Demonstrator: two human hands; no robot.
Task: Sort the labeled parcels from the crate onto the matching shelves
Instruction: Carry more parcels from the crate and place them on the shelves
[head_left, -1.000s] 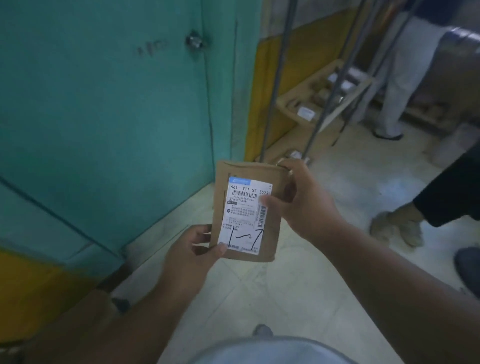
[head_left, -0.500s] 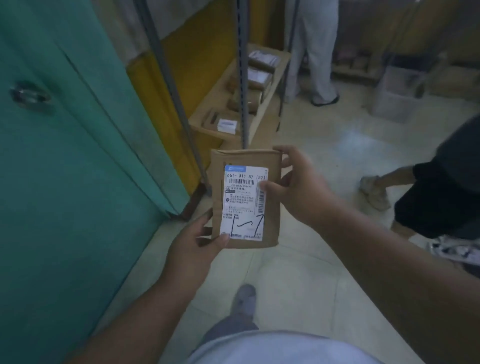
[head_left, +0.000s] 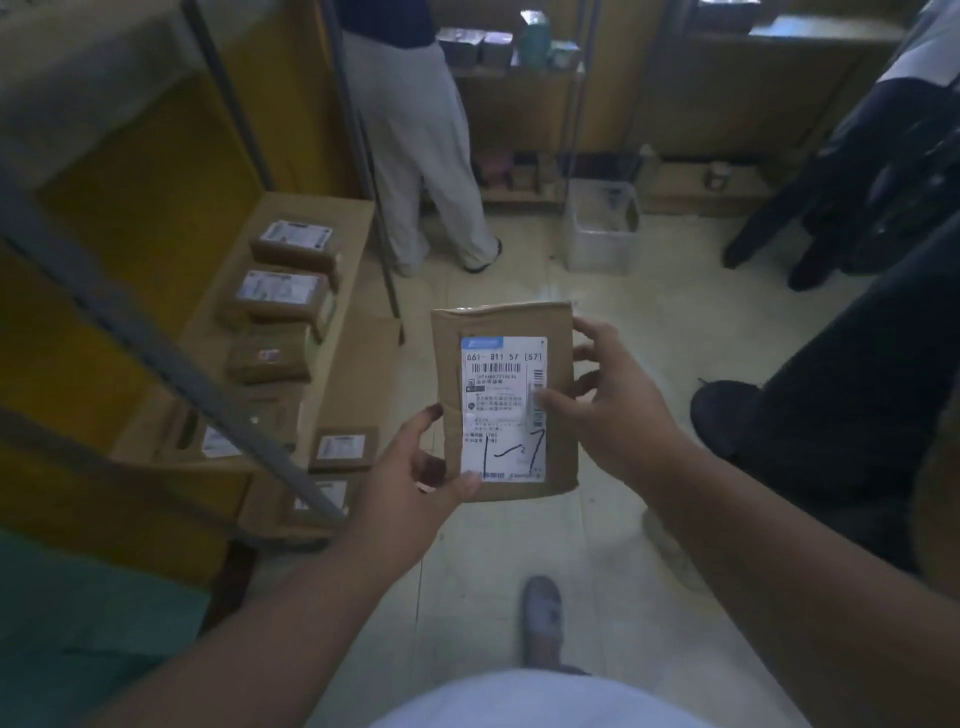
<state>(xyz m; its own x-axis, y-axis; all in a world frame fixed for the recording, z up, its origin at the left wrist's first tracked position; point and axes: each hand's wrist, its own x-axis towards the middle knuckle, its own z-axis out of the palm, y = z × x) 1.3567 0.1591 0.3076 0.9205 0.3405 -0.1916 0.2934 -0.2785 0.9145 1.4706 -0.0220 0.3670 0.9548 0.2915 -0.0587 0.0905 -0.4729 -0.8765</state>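
I hold a flat brown parcel (head_left: 506, 322) upright in front of me, its white label facing me with "1-7" handwritten at the bottom. My left hand (head_left: 415, 475) grips its lower left corner, thumb across the front. My right hand (head_left: 610, 410) holds the right edge, thumb on the label. To my left stands a low wooden shelf (head_left: 345, 312) on a metal rack, carrying several labeled brown parcels (head_left: 283, 291).
A person in light trousers (head_left: 415, 156) stands ahead by the rack. A clear plastic crate (head_left: 602, 228) sits on the floor beyond. Another person's dark legs and shoe (head_left: 727, 410) are close on my right. More shelves with boxes line the back wall.
I have turned away from the teal door and walked forward; the low shelf with parcels is now close on my left. Both hands keep the same hold on the parcel.
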